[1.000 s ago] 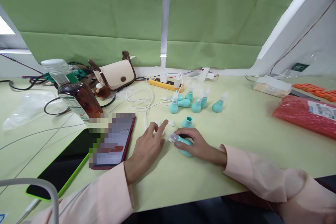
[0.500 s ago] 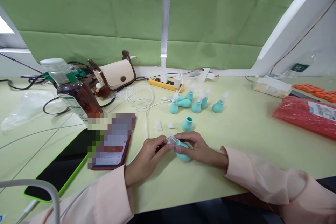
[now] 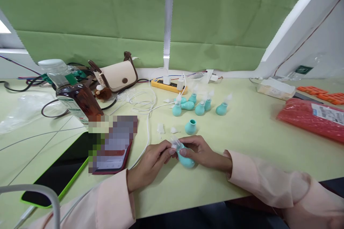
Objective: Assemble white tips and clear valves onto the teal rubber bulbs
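Near the table's front, my right hand (image 3: 199,152) is closed around a turquoise squeeze bulb (image 3: 187,161), tilted with its neck to the upper left. My left hand (image 3: 158,155) pinches a clear plastic nozzle piece (image 3: 175,142) at that neck; whether it is fully seated I cannot tell. Just beyond stands a bulb with an open neck (image 3: 191,127). Left of it lie a small white tip (image 3: 174,130) and a clear plastic part (image 3: 160,128). Farther back are several turquoise bulbs, most of them with clear tips, one of them the upright bulb (image 3: 221,108) at the right.
To my left lie a red-cased phone (image 3: 115,157) and a black phone with a green edge (image 3: 59,168). Behind them are a bottle of brown liquid (image 3: 77,100) and a cream handbag (image 3: 118,75). A yellow power strip (image 3: 161,86) sits at the back, a red package (image 3: 309,116) at the right.
The bulb in my right hand has tipped slightly more upright and shows more of its body. My left fingers have shifted a little on the clear piece. The view has moved slightly.
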